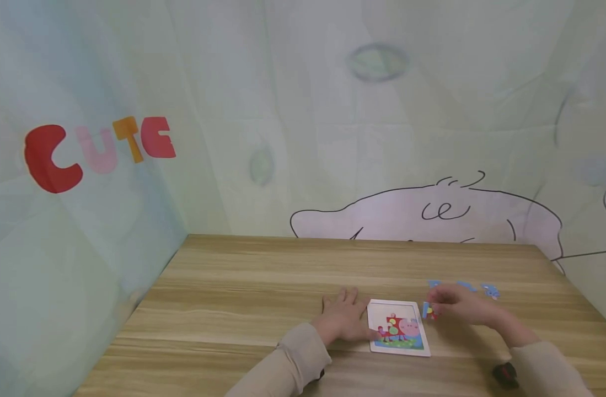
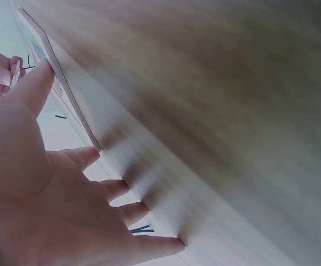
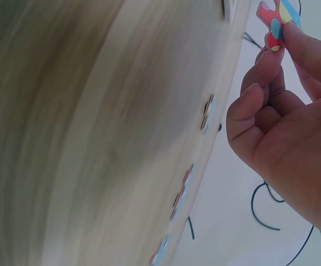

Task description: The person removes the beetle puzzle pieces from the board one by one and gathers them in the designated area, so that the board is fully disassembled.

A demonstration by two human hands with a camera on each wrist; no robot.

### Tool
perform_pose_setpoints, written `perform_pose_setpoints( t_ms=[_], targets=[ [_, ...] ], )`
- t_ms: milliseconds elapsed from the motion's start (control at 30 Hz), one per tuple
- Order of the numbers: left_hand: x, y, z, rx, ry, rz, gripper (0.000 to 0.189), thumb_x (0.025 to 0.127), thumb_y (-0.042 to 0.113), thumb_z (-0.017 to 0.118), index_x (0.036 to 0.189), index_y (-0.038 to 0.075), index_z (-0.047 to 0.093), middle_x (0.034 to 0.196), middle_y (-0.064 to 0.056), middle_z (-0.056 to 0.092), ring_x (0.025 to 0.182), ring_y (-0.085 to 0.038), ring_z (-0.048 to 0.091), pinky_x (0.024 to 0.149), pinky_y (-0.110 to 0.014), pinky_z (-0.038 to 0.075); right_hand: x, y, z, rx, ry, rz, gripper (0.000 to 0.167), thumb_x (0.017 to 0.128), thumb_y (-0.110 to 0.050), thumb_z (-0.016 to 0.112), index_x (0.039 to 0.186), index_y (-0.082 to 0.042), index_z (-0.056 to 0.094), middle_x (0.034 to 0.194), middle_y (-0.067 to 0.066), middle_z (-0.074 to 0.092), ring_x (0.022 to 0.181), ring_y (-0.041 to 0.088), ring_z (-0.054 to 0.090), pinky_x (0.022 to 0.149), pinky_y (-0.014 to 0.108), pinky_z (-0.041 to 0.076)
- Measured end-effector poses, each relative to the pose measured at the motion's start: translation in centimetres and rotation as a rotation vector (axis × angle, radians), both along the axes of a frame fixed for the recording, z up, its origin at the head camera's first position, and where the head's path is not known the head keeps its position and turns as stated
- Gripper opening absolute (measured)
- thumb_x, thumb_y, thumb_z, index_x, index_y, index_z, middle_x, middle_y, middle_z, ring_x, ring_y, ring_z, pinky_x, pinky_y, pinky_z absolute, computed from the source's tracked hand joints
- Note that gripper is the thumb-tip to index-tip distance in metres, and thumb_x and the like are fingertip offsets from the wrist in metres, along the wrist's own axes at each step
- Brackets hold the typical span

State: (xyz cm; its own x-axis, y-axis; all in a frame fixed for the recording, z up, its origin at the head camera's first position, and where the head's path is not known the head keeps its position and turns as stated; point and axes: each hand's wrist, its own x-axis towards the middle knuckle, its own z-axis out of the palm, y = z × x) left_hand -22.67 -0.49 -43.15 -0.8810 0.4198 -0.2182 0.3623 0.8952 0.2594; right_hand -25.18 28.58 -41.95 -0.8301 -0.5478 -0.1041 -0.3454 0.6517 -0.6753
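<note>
A white-framed puzzle board (image 1: 401, 351) lies on the table, its lower part filled with a colourful picture and its upper part bare. My left hand (image 1: 343, 320) spreads its fingers on the wood at the board's left side, with the thumb (image 2: 35, 83) at the frame's edge. Just right of the board, my right hand (image 1: 459, 305) pinches a puzzle piece (image 3: 276, 25) between thumb and fingers. That piece is red, blue and yellow, and it is held above the tabletop.
Behind the right hand, several loose blue puzzle pieces (image 1: 491, 291) lie in a row on the wooden table (image 1: 243, 309). A small dark object (image 1: 505, 375) is by the right sleeve. Printed cloth (image 1: 263, 110) with letters and line drawings hangs behind and left.
</note>
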Motion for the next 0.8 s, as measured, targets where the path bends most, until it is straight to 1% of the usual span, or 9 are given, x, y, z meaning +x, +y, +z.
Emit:
perform_pose_setpoints(
  t_ms=[133,200,267,400,467,533,633,800],
  targets=[
    [0.0,0.0,0.1,0.003,-0.006,0.004,0.085,0.081,0.065,0.062,0.149,0.021,0.038,0.158,-0.011,0.026,0.145,-0.036,0.019,0.109,-0.068,0.017,0.2,0.6,0.2,0.029,-0.014,-0.032,0.018,0.095,-0.02,0.059,0.105,-0.006,0.061,0.095,-0.001,0.066,0.092,0.015,0.058,0.081,0.039,0.047],
    [0.0,0.0,0.1,0.005,-0.009,0.005,0.085,0.081,0.065,0.062,0.149,0.021,0.038,0.158,-0.011,0.026,0.145,-0.036,0.019,0.109,-0.068,0.016,0.1,0.9,0.1,0.035,-0.023,-0.038,0.018,0.094,-0.02,0.06,0.105,-0.006,0.061,0.096,-0.001,0.066,0.093,0.016,0.059,0.081,0.039,0.047],
    [0.1,0.0,0.2,0.006,-0.011,0.005,0.085,0.081,0.065,0.062,0.149,0.021,0.038,0.158,-0.011,0.026,0.145,-0.036,0.019,0.109,-0.068,0.016,0.1,1.2,0.0,0.035,-0.015,-0.028,0.018,0.094,-0.019,0.06,0.105,-0.005,0.061,0.095,-0.001,0.066,0.091,0.014,0.059,0.08,0.037,0.048],
    [0.1,-0.1,0.2,0.005,-0.014,0.004,0.085,0.081,0.065,0.061,0.149,0.021,0.037,0.158,-0.011,0.025,0.146,-0.036,0.019,0.109,-0.068,0.016,-0.1,1.9,-0.4,0.027,-0.01,-0.012,0.017,0.093,-0.017,0.061,0.103,-0.004,0.061,0.093,-0.002,0.066,0.087,0.006,0.057,0.076,0.027,0.047],
    [0.1,-0.1,0.2,0.005,-0.012,0.004,0.085,0.081,0.065,0.061,0.149,0.021,0.037,0.158,-0.011,0.025,0.146,-0.036,0.019,0.109,-0.068,0.016,-0.2,2.2,-0.6,0.021,-0.019,-0.013,0.017,0.093,-0.017,0.061,0.103,-0.003,0.06,0.092,-0.002,0.066,0.086,0.004,0.056,0.075,0.024,0.046],
    [0.1,-0.1,0.2,0.003,-0.009,0.004,0.085,0.081,0.065,0.061,0.149,0.021,0.037,0.158,-0.011,0.026,0.145,-0.036,0.019,0.109,-0.068,0.016,-0.2,2.3,-0.6,0.024,-0.023,-0.015,0.016,0.093,-0.016,0.062,0.102,-0.003,0.06,0.092,-0.001,0.066,0.086,0.004,0.054,0.075,0.023,0.045],
    [0.1,-0.1,0.1,0.004,-0.006,0.004,0.085,0.081,0.065,0.061,0.149,0.021,0.037,0.158,-0.011,0.026,0.145,-0.036,0.02,0.109,-0.068,0.017,-0.2,2.5,-0.6,0.039,-0.028,-0.031,0.017,0.092,-0.017,0.063,0.102,-0.004,0.06,0.093,0.0,0.065,0.086,0.006,0.053,0.076,0.027,0.045],
    [0.0,-0.1,0.0,-0.002,0.002,0.002,0.085,0.081,0.066,0.061,0.149,0.022,0.037,0.158,-0.01,0.026,0.145,-0.036,0.02,0.108,-0.068,0.017,-0.1,2.7,-0.7,0.063,-0.019,-0.047,0.017,0.092,-0.017,0.063,0.103,-0.005,0.06,0.095,0.001,0.064,0.089,0.012,0.054,0.079,0.036,0.045]
  ],
)
